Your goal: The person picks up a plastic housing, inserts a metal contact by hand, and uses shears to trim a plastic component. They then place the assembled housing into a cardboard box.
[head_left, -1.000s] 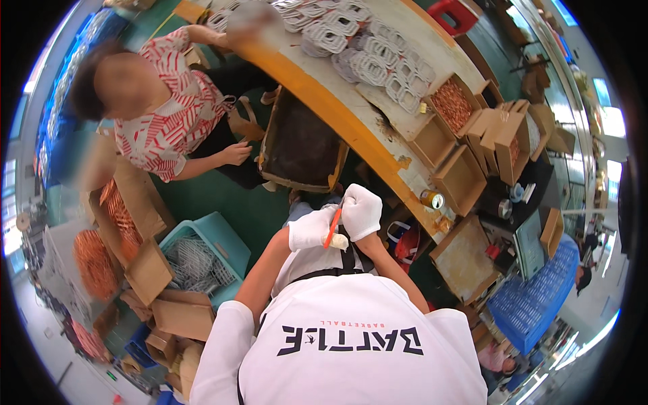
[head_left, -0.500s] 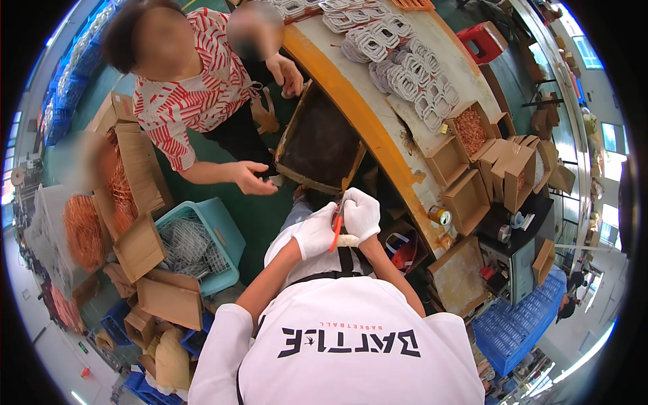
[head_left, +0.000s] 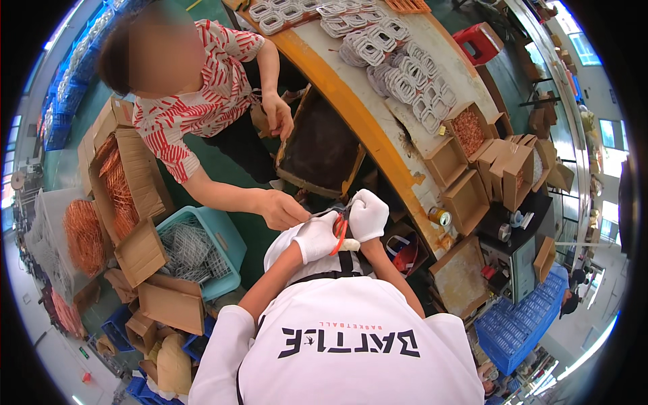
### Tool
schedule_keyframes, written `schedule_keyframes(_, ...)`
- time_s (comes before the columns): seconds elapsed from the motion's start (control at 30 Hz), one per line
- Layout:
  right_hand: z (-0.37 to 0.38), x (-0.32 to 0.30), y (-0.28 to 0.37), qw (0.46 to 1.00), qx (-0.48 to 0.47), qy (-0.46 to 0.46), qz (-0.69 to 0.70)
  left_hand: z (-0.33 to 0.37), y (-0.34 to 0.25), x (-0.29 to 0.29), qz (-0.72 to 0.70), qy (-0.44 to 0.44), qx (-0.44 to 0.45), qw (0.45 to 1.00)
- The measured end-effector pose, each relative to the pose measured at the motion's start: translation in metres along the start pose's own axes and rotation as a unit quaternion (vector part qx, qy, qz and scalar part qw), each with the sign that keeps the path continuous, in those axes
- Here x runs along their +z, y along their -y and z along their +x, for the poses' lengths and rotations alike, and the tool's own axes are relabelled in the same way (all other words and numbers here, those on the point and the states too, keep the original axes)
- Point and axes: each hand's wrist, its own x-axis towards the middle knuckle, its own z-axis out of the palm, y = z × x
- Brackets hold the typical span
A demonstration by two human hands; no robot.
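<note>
My left hand [head_left: 318,237], in a white glove, is closed beside a red-handled hand tool [head_left: 342,233] that looks like pliers. Pale wrapping [head_left: 347,245] covers the end of one handle. On the tool's other side my right hand [head_left: 368,214], also gloved in white, is curled shut; what it holds, if anything, is hidden. A co-worker's hand [head_left: 285,210] reaches in from the left, fingers pinched around a thin greyish thing close to my left glove. The tool's jaws are too small to make out.
A brown-topped stool [head_left: 317,145] stands ahead. The curved workbench [head_left: 405,179] on the right bears stacked white frames [head_left: 412,71] and cardboard boxes [head_left: 466,199]. At left are a turquoise bin [head_left: 226,236] of wire pieces and a carton [head_left: 145,175] of copper-coloured wire.
The co-worker's nearer hand has come right, up to my left glove, fingers now pinched. My left hand has shifted slightly right, and the red-handled tool has turned a little.
</note>
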Motion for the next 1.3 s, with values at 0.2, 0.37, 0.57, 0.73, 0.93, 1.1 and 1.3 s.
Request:
schedule_keyframes(0.2,0.015,0.005,0.004,0.99,0.054,0.104,0.074,-0.005,0.006,0.005,-0.078,-0.015,-0.006,0.997)
schedule_keyframes(0.37,0.056,0.018,0.023,0.963,-0.13,0.225,0.065,-0.013,0.049,0.013,-0.248,-0.055,0.02,0.967)
schedule_keyframes(0.57,0.073,0.05,0.039,0.921,-0.123,0.357,0.1,-0.043,0.111,0.028,-0.483,-0.16,0.108,0.854)
schedule_keyframes(0.73,0.072,0.085,0.035,0.869,0.07,0.385,0.302,-0.057,0.132,0.025,-0.525,-0.178,0.085,0.828)
schedule_keyframes(0.93,0.073,0.092,0.03,0.862,0.148,0.338,0.348,-0.061,0.143,0.011,-0.523,-0.196,0.097,0.824)
schedule_keyframes(1.1,0.063,0.082,0.03,0.861,0.152,0.313,0.372,-0.05,0.133,-0.013,-0.391,-0.196,0.081,0.896)
schedule_keyframes(1.3,0.041,0.062,0.036,0.865,0.133,0.247,0.416,-0.018,0.079,-0.024,-0.508,-0.297,0.197,0.784)
